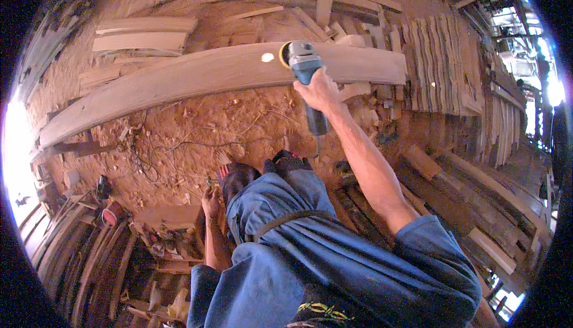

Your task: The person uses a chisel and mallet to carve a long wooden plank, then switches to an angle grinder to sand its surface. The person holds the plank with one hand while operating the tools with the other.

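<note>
My right hand (pixel 320 91) is wrapped round the blue body of an angle grinder (pixel 305 70). The grinder's silver head and yellow-edged disc (pixel 284 54) are at the upper face of a long, pale wooden plank (pixel 227 68); whether the disc touches the wood I cannot tell. The plank runs across the view in front of me. Low beside my left leg hangs my left hand (pixel 210 201), apart from the plank. Its fingers look curled, and what they hold, if anything, is too small to make out.
Stacked boards (pixel 143 34) lie beyond the plank at the left, wavy-edged slabs (pixel 441 65) at the right. A thin cable (pixel 185 142) crosses the chip-strewn ground near my feet. Timber beams (pixel 471 179) lie at my right, more planks (pixel 89 256) at lower left.
</note>
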`<control>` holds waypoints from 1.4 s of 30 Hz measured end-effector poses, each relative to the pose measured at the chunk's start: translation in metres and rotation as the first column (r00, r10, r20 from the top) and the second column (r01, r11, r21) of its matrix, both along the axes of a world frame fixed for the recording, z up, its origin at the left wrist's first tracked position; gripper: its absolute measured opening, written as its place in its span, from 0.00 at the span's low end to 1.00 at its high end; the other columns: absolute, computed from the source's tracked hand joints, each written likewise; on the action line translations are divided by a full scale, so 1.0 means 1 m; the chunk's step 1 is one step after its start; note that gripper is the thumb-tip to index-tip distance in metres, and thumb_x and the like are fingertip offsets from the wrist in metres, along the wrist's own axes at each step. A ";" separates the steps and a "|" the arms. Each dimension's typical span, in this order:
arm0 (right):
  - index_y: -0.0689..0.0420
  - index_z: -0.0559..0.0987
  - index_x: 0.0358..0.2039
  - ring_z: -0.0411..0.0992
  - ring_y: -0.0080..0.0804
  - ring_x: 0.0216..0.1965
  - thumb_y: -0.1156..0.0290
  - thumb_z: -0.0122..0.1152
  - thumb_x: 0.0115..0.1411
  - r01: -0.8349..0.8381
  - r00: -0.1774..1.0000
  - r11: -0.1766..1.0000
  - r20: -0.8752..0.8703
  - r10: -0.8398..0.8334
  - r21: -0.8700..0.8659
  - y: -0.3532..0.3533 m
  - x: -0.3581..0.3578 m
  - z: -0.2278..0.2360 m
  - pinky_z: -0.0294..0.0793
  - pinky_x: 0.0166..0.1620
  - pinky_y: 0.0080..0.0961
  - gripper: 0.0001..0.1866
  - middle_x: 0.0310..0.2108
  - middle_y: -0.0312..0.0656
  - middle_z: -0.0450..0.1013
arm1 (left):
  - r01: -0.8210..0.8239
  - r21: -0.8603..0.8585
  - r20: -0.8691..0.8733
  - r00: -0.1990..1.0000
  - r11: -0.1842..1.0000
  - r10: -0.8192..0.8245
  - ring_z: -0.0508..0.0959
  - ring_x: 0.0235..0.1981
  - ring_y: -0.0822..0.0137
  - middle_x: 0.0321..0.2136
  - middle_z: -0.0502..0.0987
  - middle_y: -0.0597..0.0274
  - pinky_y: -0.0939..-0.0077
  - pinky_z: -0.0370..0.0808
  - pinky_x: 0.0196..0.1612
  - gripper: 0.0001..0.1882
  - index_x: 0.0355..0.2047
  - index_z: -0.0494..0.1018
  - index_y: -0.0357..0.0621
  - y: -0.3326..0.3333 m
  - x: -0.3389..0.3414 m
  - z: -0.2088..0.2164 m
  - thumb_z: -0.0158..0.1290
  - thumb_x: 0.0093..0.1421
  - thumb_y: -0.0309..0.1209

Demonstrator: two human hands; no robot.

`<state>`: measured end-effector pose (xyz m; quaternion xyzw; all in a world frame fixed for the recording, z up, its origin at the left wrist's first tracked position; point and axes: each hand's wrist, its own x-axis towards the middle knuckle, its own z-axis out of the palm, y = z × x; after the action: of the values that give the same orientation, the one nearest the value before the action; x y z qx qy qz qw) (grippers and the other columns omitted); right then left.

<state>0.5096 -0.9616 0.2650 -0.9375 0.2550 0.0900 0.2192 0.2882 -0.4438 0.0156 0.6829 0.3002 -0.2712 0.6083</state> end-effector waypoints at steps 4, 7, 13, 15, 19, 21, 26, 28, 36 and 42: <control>0.73 0.63 0.48 0.75 0.66 0.44 0.47 0.65 0.52 -0.087 0.995 0.995 0.050 0.085 0.042 0.078 0.033 0.005 0.75 0.50 0.52 0.41 0.40 0.69 0.74 | -0.083 0.080 -0.063 0.994 0.993 0.089 0.78 0.30 0.69 0.34 0.81 0.57 0.73 0.76 0.32 0.17 0.46 0.75 0.34 0.037 -0.022 -0.009 0.58 0.61 0.35; 0.72 0.64 0.48 0.75 0.65 0.44 0.46 0.63 0.53 -0.199 0.980 0.978 0.030 0.198 0.063 0.128 0.055 0.011 0.75 0.49 0.52 0.40 0.40 0.69 0.74 | -0.080 0.270 0.057 0.996 0.960 0.067 0.78 0.28 0.69 0.31 0.80 0.58 0.73 0.75 0.30 0.16 0.42 0.76 0.34 0.059 -0.034 -0.025 0.59 0.61 0.35; 0.72 0.64 0.49 0.75 0.64 0.44 0.48 0.63 0.52 -0.338 0.940 0.938 0.084 0.331 0.081 0.200 0.085 0.017 0.75 0.50 0.51 0.40 0.40 0.65 0.76 | -0.027 0.267 -0.001 1.000 0.963 0.028 0.78 0.28 0.69 0.30 0.81 0.59 0.73 0.76 0.32 0.18 0.43 0.76 0.32 0.080 -0.061 -0.003 0.58 0.60 0.36; 0.72 0.64 0.48 0.76 0.63 0.44 0.47 0.64 0.51 -0.361 0.926 0.931 0.135 0.351 0.053 0.194 0.084 0.021 0.75 0.49 0.51 0.40 0.39 0.65 0.76 | 0.049 0.243 0.020 0.998 0.969 -0.056 0.78 0.28 0.69 0.29 0.81 0.59 0.73 0.76 0.33 0.17 0.42 0.77 0.32 0.080 -0.060 0.002 0.58 0.61 0.36; 0.73 0.66 0.49 0.75 0.62 0.45 0.46 0.65 0.51 -0.185 0.981 0.974 0.084 0.175 0.133 0.122 0.058 0.021 0.74 0.50 0.51 0.41 0.41 0.65 0.75 | -0.054 0.150 0.047 0.998 0.987 0.048 0.79 0.29 0.70 0.30 0.81 0.59 0.75 0.76 0.34 0.13 0.40 0.78 0.32 0.067 -0.058 -0.007 0.56 0.62 0.32; 0.73 0.67 0.50 0.75 0.61 0.45 0.44 0.65 0.51 -0.102 0.992 0.994 0.079 0.098 0.045 0.066 0.029 0.016 0.74 0.50 0.51 0.43 0.40 0.65 0.75 | -0.077 0.141 0.057 0.996 0.987 0.070 0.79 0.30 0.70 0.31 0.81 0.58 0.75 0.77 0.34 0.13 0.40 0.78 0.32 0.055 -0.059 -0.012 0.55 0.62 0.31; 0.74 0.70 0.49 0.74 0.60 0.49 0.41 0.66 0.50 0.219 0.973 0.973 -0.062 -0.224 -0.076 -0.098 -0.041 0.009 0.72 0.53 0.47 0.44 0.43 0.68 0.74 | -0.170 -0.046 -0.028 0.985 0.984 0.169 0.80 0.33 0.68 0.34 0.82 0.54 0.74 0.77 0.37 0.15 0.43 0.77 0.32 0.003 -0.051 -0.005 0.55 0.63 0.32; 0.74 0.71 0.48 0.74 0.61 0.49 0.41 0.67 0.49 0.322 0.946 0.942 -0.005 -0.324 -0.089 -0.143 -0.066 0.009 0.72 0.52 0.45 0.44 0.44 0.68 0.74 | 0.053 0.193 0.032 0.998 0.980 -0.061 0.80 0.37 0.65 0.37 0.82 0.52 0.73 0.77 0.41 0.21 0.48 0.75 0.32 -0.008 -0.040 0.001 0.57 0.62 0.37; 0.76 0.68 0.48 0.74 0.64 0.48 0.42 0.66 0.51 0.229 0.972 0.973 0.066 -0.226 -0.034 -0.115 -0.061 -0.006 0.72 0.51 0.47 0.44 0.43 0.70 0.73 | 0.106 0.177 -0.010 0.994 0.978 -0.106 0.81 0.37 0.67 0.37 0.82 0.53 0.73 0.76 0.42 0.24 0.51 0.73 0.31 0.004 -0.009 0.002 0.59 0.60 0.37; 0.76 0.63 0.51 0.74 0.67 0.45 0.44 0.63 0.53 0.097 0.994 0.995 0.047 -0.096 -0.038 0.017 0.002 0.003 0.74 0.49 0.53 0.44 0.41 0.70 0.74 | -0.025 0.142 0.000 1.000 0.990 0.025 0.80 0.35 0.69 0.36 0.82 0.54 0.75 0.75 0.41 0.26 0.54 0.70 0.28 0.057 0.023 -0.024 0.58 0.62 0.34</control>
<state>0.5120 -0.9445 0.2683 -0.9301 0.2967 0.0529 0.2100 0.3109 -0.3863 -0.0086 0.7202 0.3278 -0.2423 0.5613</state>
